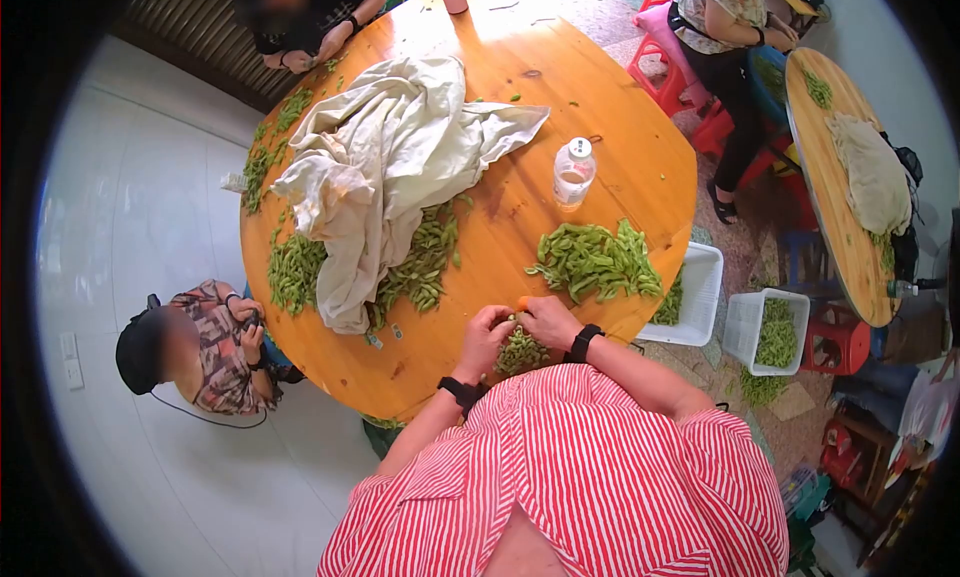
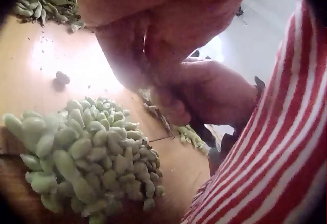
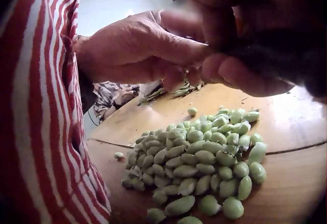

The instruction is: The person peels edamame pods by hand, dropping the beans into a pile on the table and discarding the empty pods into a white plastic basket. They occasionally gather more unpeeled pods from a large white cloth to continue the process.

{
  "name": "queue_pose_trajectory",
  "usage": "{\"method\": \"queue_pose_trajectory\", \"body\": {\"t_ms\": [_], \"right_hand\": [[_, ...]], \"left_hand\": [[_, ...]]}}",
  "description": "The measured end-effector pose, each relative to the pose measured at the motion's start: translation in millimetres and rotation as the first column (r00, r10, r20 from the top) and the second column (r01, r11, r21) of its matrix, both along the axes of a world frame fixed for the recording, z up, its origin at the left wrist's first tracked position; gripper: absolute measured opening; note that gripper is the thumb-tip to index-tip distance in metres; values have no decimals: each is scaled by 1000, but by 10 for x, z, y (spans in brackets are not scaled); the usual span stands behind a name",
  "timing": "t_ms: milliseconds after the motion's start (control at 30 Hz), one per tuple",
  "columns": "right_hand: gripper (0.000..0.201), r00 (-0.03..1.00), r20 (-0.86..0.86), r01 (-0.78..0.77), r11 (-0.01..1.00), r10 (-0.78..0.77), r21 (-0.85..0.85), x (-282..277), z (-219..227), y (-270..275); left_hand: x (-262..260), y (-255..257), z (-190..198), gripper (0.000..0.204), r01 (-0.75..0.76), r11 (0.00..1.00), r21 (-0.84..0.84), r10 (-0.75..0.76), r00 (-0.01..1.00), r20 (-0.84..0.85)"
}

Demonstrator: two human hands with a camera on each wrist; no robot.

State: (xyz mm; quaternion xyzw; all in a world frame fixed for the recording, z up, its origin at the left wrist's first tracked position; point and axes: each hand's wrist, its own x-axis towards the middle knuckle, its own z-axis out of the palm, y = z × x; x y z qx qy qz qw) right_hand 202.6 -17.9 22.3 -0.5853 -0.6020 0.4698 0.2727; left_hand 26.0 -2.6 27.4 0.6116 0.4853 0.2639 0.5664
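Note:
Both hands meet at the table's near edge, just above a heap of shelled green beans (image 1: pixel 522 353). The left hand (image 1: pixel 486 339) has its fingers bent towards the right hand (image 1: pixel 551 324), fingertips against fingertips. Between them they pinch a small green bean pod, mostly hidden by the fingers. A bit of orange shows at the right hand's fingertips. In the left wrist view the bean heap (image 2: pixel 97 157) lies below the hands, and in the right wrist view the plump beans (image 3: pixel 196 157) sit on bare wood. A pile of unshelled pods (image 1: pixel 597 260) lies just beyond the right hand.
A bottle (image 1: pixel 574 175) stands behind the pod pile. A pale cloth (image 1: pixel 400 147) partly covers more pods (image 1: pixel 425 262) on the round table (image 1: pixel 520 77). White baskets (image 1: pixel 705 287) stand to the right. Other people are at the left, at the far side and by a second table (image 1: pixel 835 92).

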Motion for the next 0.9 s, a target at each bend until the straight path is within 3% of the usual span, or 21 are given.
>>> {"method": "queue_pose_trajectory", "body": {"t_ms": [33, 133, 200, 400, 633, 767, 833, 900], "right_hand": [[23, 1000, 0, -1, 1000, 1, 1, 10, -29, -8], [24, 998, 54, -34, 999, 35, -21, 35, -13, 0], [23, 991, -120, 47, 996, -56, -74, 48, 58, -4], [28, 956, -285, -8, 958, -77, -286, 65, 165, 51], [26, 943, -313, 4, 942, -115, -336, 85, 164, 56], [21, 941, -327, -37, 934, -87, -356, 97, 155, 73], [21, 942, -329, -47, 943, -68, -329, 97, 165, 82], [20, 926, -356, -29, 920, -122, -390, 82, 173, 85]], "left_hand": [[-6, 2, 3, 12, -72, 907, -415, 160, 971, 180], [-28, 50, 142, 10, -105, 889, -446, 236, 940, 248], [-54, 57, 123, 11, -80, 903, -422, 204, 944, 258], [-87, 31, 82, 11, -55, 951, -305, 109, 981, 163], [-39, 21, 103, 7, -31, 999, -16, 32, 998, 50], [-41, 11, 68, 9, -52, 998, -47, 53, 998, 27], [-28, 5, 70, 8, -112, 946, -303, 171, 969, 176], [-14, 2, 88, 7, -100, 966, -240, 133, 983, 128]]}}
